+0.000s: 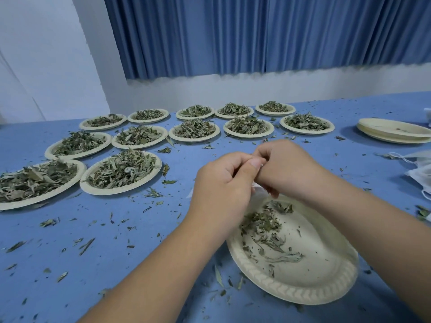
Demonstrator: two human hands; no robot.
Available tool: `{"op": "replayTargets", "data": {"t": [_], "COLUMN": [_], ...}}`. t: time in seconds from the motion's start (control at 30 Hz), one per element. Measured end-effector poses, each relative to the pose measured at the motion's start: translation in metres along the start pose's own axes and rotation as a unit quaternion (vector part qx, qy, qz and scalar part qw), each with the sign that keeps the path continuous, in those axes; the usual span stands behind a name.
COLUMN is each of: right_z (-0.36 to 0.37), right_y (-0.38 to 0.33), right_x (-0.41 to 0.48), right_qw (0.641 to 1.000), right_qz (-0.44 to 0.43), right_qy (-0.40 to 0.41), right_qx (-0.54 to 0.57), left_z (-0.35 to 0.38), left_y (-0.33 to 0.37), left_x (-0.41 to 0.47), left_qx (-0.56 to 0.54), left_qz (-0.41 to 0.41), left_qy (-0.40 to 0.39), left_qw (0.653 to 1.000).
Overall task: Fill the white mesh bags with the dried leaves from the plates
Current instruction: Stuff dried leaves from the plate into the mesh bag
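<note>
mesh bag (256,188) pinched btwn left hand (221,185) & right hand (288,169), over plate (291,293).

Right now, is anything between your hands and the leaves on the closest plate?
No, nothing visible. The left hand and right hand pinch a white mesh bag above the plate; its leaves lie uncovered below.

This is a plain workroom set up for sorting and packing herbs by hand. A bare white wall (46,54) and a long blue pleated curtain (256,31) stand behind a wide blue tabletop (93,264). Paper plates (121,191) heaped with dried leaves (194,128) sit in rows toward its far and left edges. Empty plates (396,139) are stacked near the right edge, with white mesh bags (422,176) nearby. Leaf crumbs (86,245) litter the surface.
</note>
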State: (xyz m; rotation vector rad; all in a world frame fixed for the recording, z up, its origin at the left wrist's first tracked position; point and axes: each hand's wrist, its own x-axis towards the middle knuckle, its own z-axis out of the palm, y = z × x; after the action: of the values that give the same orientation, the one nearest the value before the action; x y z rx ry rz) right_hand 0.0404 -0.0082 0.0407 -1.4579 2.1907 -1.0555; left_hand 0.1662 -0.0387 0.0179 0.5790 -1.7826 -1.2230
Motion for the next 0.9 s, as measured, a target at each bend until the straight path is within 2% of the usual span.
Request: {"op": "replayTargets", "data": {"t": [0.07, 0.17, 0.23, 0.37, 0.43, 0.53, 0.6, 0.67, 0.73, 0.9], "right_z": [0.005, 0.007, 0.003, -0.015, -0.025, -0.04, -0.046, -0.047, -0.043, -0.033], "right_y": [0.001, 0.003, 0.007, 0.016, 0.025, 0.041, 0.045, 0.046, 0.044, 0.04], "right_x": [-0.001, -0.003, -0.005, -0.019, -0.026, -0.034, -0.041, -0.046, -0.05, -0.055], "right_qw": [0.996, 0.993, 0.996, 0.993, 0.992, 0.998, 0.979, 0.951, 0.934, 0.928], "right_qz": [-0.021, -0.037, -0.041, -0.017, -0.016, -0.045, -0.052, -0.055, -0.07, -0.084], "right_qy": [0.035, 0.064, 0.044, -0.037, -0.037, -0.047, -0.133, -0.214, -0.248, -0.248], "right_qx": [-0.077, -0.093, -0.059, 0.107, 0.118, -0.018, -0.143, -0.216, -0.246, -0.264], "left_z": [0.003, 0.003, 0.003, 0.0, -0.002, -0.005, -0.006, -0.007, -0.007, -0.005], "left_y": [-0.001, -0.002, -0.002, -0.003, -0.004, -0.006, -0.007, -0.008, -0.009, -0.009], "left_x": [-0.001, 0.0, -0.001, -0.001, 0.002, 0.005, 0.007, 0.008, 0.009, 0.007], "left_qx": [0.01, 0.005, 0.008, 0.018, 0.028, 0.031, 0.041, 0.039, 0.036, 0.026], "left_qz": [0.009, 0.002, 0.002, 0.008, 0.005, 0.011, 0.021, 0.022, 0.02, 0.021], "left_qy": [-0.003, 0.0, 0.008, 0.025, 0.049, 0.085, 0.091, 0.091, 0.093, 0.087], "left_qw": [1.0, 1.0, 1.0, 0.999, 0.998, 0.996, 0.995, 0.995, 0.995, 0.996]}}
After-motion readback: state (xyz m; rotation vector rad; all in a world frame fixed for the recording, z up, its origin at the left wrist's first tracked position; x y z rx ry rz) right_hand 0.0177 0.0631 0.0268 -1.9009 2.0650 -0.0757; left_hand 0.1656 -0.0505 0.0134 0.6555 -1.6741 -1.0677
